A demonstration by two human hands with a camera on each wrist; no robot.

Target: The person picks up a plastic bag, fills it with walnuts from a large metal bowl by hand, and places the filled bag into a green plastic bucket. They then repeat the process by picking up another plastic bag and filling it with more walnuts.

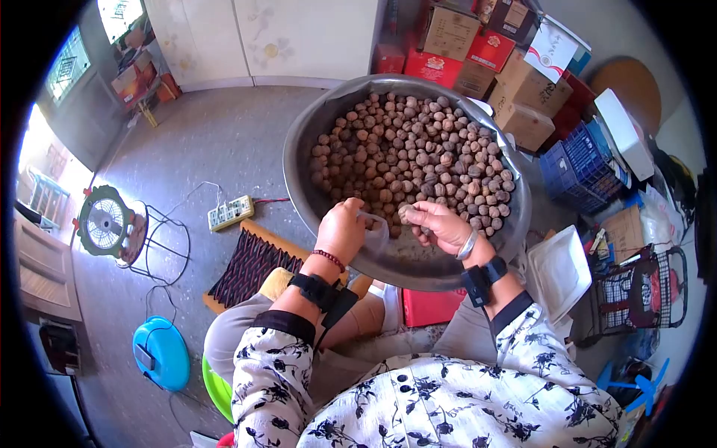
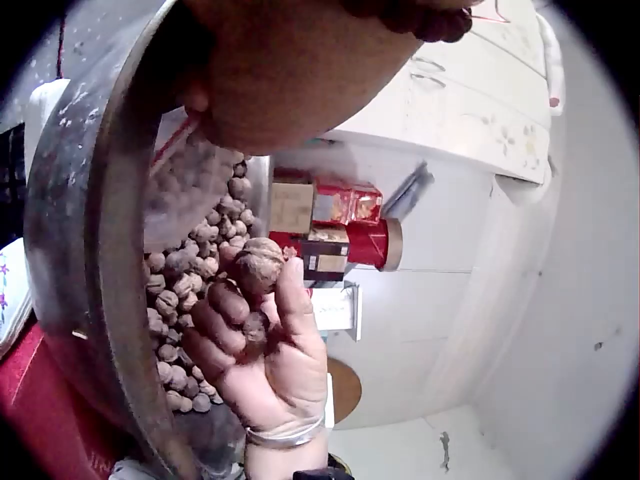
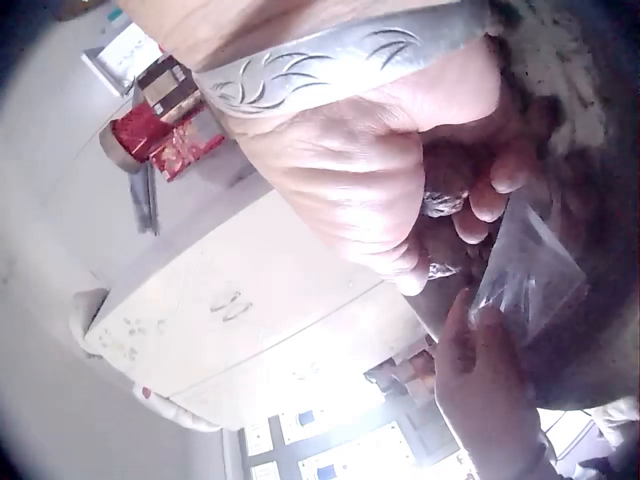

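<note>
- While held over the near side of a wide metal basin (image 1: 297, 160), seen between thumb and fingertips of the right hand (image 1: 444, 226): one walnut (image 2: 262, 265), pinched.
- Tucked inside the same hand, against curled fingers: a second walnut (image 2: 255, 327).
- Just to the left, also over the basin: left hand (image 1: 341, 228), pinching the edge of a clear plastic bag (image 1: 376, 233). Cannot tell whether anything lies inside.
- Below both, spread thickly across the basin: many loose walnuts (image 1: 418, 138), some pale, some dark.
- Worn behind the left hand, a red bead bracelet (image 1: 328, 260); behind the right, a silver bangle (image 1: 467, 245).
- Near the basin's close edge, low down: a red box (image 1: 429, 308).
- Leftward on the grey floor (image 1: 194, 127): a woven stool (image 1: 250, 267), a power strip (image 1: 231, 213), a fan (image 1: 104, 224).
- Rightward: a white tray (image 1: 559, 272), a blue crate (image 1: 575, 172).
- Farther off: stacked cardboard boxes (image 1: 452, 33), a pale cabinet (image 1: 299, 37).
</note>
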